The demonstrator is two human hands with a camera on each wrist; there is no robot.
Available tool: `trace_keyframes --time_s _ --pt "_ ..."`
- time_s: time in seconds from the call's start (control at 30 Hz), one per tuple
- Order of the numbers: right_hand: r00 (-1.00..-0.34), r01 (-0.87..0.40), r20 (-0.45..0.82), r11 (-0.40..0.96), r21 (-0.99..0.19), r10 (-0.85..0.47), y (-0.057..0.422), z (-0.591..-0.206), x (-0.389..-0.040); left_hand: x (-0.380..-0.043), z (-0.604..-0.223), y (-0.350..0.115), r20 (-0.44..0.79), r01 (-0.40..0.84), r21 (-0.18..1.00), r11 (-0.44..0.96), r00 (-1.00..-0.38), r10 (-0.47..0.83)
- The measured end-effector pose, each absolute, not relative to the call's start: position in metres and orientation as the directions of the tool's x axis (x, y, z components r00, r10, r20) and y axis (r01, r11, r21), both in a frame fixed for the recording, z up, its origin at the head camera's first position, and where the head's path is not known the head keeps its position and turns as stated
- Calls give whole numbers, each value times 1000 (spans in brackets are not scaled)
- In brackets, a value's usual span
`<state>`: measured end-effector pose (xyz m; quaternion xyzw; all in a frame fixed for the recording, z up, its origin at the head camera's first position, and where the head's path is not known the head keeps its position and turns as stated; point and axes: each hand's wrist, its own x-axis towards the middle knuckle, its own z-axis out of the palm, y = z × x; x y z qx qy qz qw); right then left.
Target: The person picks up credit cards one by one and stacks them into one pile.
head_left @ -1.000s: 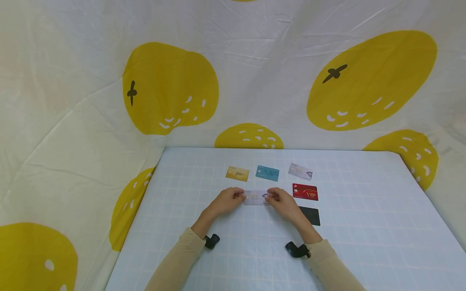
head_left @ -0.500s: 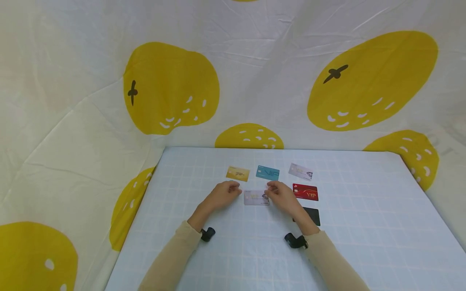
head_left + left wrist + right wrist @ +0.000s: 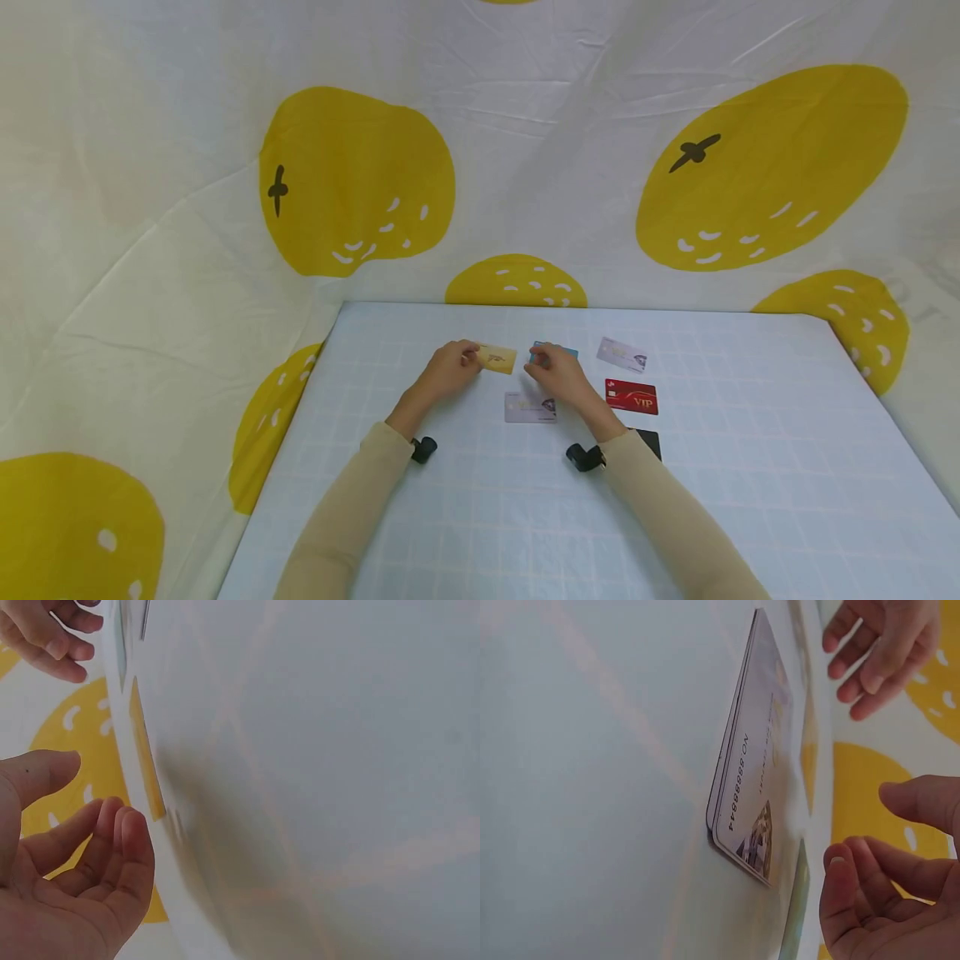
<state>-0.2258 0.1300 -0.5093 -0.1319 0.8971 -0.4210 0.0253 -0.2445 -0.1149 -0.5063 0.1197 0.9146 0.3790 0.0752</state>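
Observation:
My left hand [image 3: 448,369] is at the left end of the gold card [image 3: 497,359], overlapping it in the head view. In the left wrist view its thumb and loosely bent fingers stand apart with nothing between them. My right hand [image 3: 561,373] hovers over the blue-green card [image 3: 567,351] and hides most of it. The right wrist view shows its thumb and fingers apart and holding nothing. Nearer me lies a pale silver VIP card [image 3: 525,408]; layered edges in the right wrist view show it on top of a small stack [image 3: 746,757].
Another pale silver card [image 3: 622,354] lies at the back right. Below it come a red VIP card [image 3: 632,397] and a black card [image 3: 649,442], partly under the right forearm. A fruit-print sheet [image 3: 540,167] hangs behind the table [image 3: 750,467].
Both hands have let go of the near silver card, which stays on the table. They have moved away from me, the left to the gold card, the right over the blue-green one.

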Motion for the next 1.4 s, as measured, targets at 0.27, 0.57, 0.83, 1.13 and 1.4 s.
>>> trace_keyframes --time_s 0.27,0.57,0.83,1.13,1.4 --pt "-971 -161 10 621 -767 -240 114 -514 -241 -260 -513 -116 -48 178 680 712 -957 286" --pt "-969 -81 -97 659 -748 -229 104 -521 -252 -274 -522 -119 -134 148 679 719 -938 319" --pt "-965 -81 -120 697 -713 -234 102 -521 -254 -280 -524 -126 -190 105 691 716 -928 320" --pt "-964 -87 -118 703 -706 -238 99 -519 -254 -279 -522 -128 -196 97 686 721 -930 312" --pt "-964 -91 -115 703 -705 -240 98 -519 -256 -277 -518 -127 -200 88 680 728 -933 300"
